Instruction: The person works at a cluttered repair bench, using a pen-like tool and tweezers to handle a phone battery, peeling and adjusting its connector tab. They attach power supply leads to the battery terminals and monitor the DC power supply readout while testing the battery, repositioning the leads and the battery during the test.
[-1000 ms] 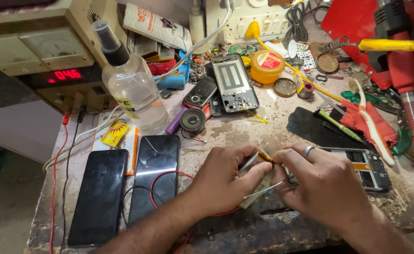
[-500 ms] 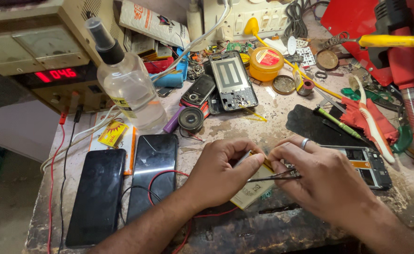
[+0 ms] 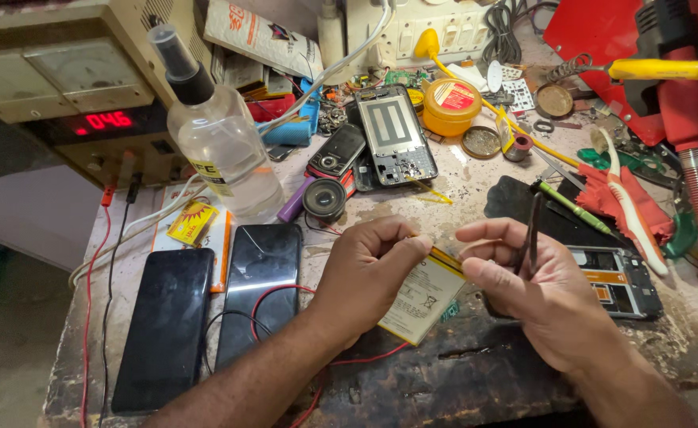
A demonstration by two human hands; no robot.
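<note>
the flat white phone battery (image 3: 427, 295) has come up into plain view under the left hand (image 3: 369, 273). the right hand (image 3: 535, 289) has drawn apart, its black tweezers (image 3: 533, 234) now tipped upright.

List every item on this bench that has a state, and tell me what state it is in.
Phone battery: held by left hand.
Tweezers: gripped in right hand.
Power supply: on, red display lit.
Two black phones: screens dark.
Spray bottle: upright, capped.
Phone frame: opened.
</note>
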